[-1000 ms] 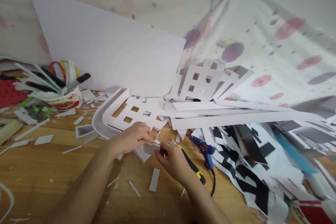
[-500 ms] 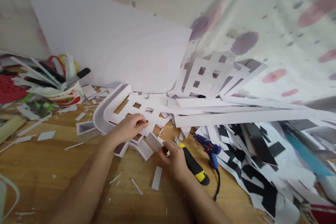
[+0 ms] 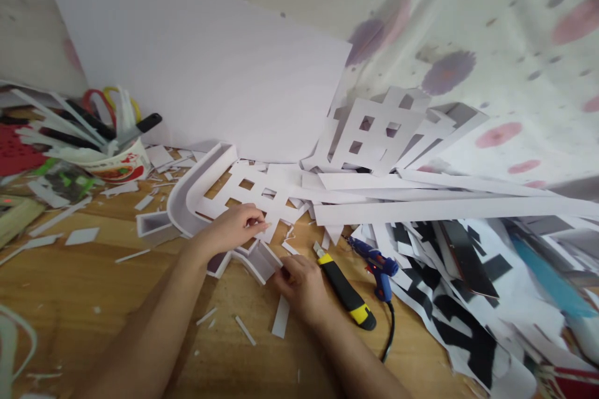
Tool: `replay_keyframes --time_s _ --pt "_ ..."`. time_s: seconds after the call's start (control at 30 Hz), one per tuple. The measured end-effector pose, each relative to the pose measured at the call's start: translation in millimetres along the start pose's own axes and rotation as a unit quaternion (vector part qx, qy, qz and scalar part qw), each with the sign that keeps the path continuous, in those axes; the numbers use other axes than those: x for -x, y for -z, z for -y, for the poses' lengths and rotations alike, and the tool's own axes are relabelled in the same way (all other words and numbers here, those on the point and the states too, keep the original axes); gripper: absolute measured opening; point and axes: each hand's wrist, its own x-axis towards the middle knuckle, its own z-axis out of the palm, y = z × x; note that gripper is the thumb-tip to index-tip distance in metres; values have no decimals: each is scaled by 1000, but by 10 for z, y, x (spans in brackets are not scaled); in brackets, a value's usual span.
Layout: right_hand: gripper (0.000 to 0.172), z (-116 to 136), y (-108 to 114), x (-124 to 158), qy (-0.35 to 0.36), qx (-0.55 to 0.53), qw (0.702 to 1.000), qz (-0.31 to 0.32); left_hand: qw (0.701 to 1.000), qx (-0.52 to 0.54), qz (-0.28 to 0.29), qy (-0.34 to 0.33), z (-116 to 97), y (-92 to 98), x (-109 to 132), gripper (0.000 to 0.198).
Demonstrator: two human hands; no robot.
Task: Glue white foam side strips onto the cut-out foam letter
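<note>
One small white panel (image 3: 269,254) is pinched between the thumb and fingers of the right hand (image 3: 303,285), at the near end of a white frame (image 3: 178,202). The fingers of the left hand (image 3: 236,226) are curled toward the thumb; whether anything is gripped cannot be told. A cutter (image 3: 344,285) is laid beside the right hand.

I see room for a hand along the near table (image 3: 224,371), over thin scraps (image 3: 245,330). Right of the right hand (image 3: 302,287), the knife (image 3: 344,290) and then the glue gun (image 3: 380,265) bar the way; farther back, long strips (image 3: 421,211) and the board (image 3: 201,62) do. Clearance beneath the left hand (image 3: 236,226) is hard to judge.
</note>
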Motion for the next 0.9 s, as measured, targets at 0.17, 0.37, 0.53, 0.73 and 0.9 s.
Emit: replay_keyframes --time_s 0.17,0.37,0.53,0.73,0.9 --pt "16 18 -3 8 4 12 1000 7 1000 0 8 10 -11 10 3 29" --pt "17 39 -8 3 -2 22 1000 17 1000 1 12 13 -19 16 12 30" --pt "17 27 -15 10 -6 28 999 28 1000 11 10 10 -27 26 17 30" --pt "17 17 -34 22 -9 27 999 31 999 -19 13 22 -23 122 72 34" --pt "17 22 -52 16 -10 18 999 26 997 -63 16 31 -52 157 89 33"
